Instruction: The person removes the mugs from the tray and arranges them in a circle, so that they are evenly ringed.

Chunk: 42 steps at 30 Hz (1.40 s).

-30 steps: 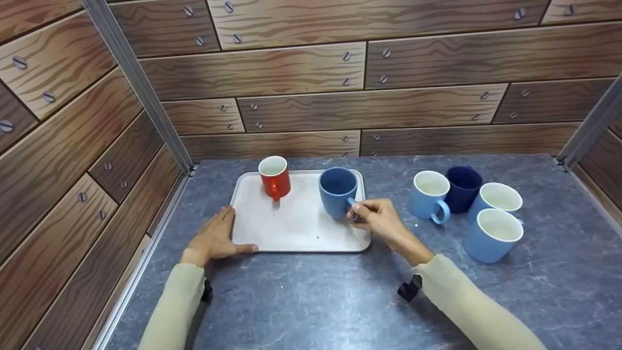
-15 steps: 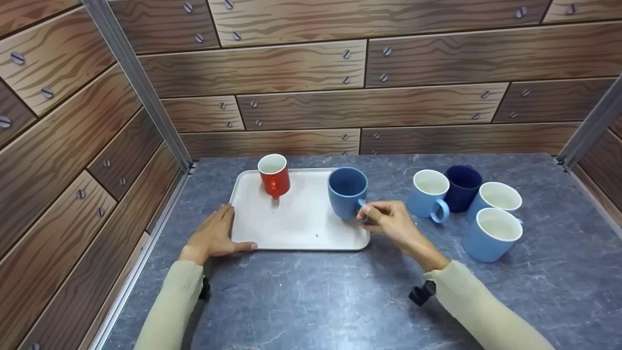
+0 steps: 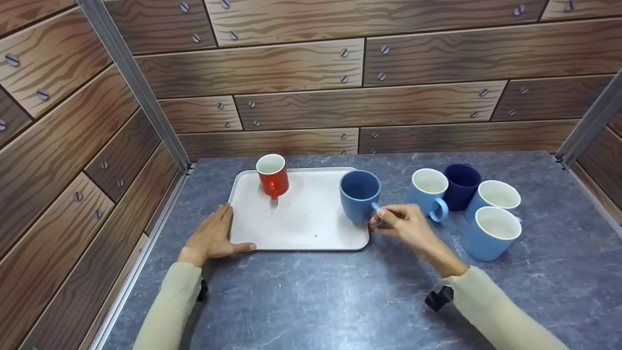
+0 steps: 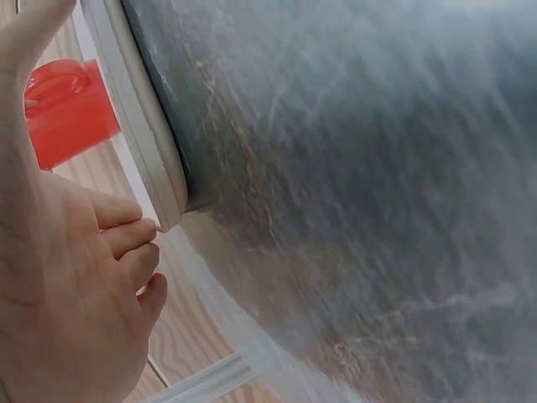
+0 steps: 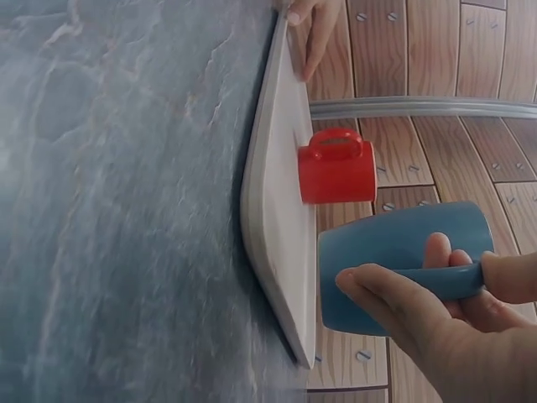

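Observation:
My right hand [image 3: 406, 226] grips the handle of a blue mug [image 3: 358, 197] with thumb and fingers. The mug is upright and overlaps the right edge of a white tray [image 3: 296, 223] in the head view; in the right wrist view a gap shows between its base [image 5: 329, 294] and the tray. On the tray's back left stands a red mug [image 3: 273, 181] with a white inside, its handle toward me. My left hand [image 3: 211, 236] rests at the tray's front left corner, fingers straight along the left side and thumb along the front edge. The left wrist view shows its fingertips [image 4: 144, 227] at the tray's rim.
Right of the tray stand a light blue mug [image 3: 427, 189], a dark blue mug [image 3: 461, 187] and two more light blue mugs, close together. The grey marbled tabletop [image 3: 311, 301] ends at wood-patterned walls [image 3: 291, 73] behind and at the sides.
My right hand has moved the blue mug rightward, from over the tray's right part to its right edge. The left hand, the tray and the red mug stay where they were.

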### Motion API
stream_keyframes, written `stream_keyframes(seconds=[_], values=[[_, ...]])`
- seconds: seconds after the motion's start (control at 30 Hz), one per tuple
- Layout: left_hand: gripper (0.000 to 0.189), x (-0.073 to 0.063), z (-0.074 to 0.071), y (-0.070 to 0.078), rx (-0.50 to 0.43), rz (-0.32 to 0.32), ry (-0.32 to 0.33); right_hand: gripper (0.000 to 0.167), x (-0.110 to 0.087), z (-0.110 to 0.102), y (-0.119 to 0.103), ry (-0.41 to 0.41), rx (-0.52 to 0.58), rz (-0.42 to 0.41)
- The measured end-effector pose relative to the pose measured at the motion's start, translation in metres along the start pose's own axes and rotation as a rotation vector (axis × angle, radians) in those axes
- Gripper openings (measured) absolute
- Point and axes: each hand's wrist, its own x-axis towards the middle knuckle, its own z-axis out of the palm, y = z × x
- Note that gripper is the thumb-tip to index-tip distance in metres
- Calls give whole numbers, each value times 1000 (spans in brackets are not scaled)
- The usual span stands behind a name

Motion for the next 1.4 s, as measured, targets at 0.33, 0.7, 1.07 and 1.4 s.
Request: stream_keyframes(seconds=[0.33, 0.7, 1.07, 1.4], values=[[140, -1, -1, 2, -12, -6, -12, 29, -6, -9, 2, 14, -1, -13], [142, -1, 0, 1, -27, -9, 0, 32, -11, -19, 6, 19, -5, -7], [141, -2, 1, 1, -34, -5, 0, 31, -18, -32, 13, 39, -2, -2], [142, 0, 1, 1, -31, -24, -20, 33, -31, -52, 20, 63, -11, 1]])
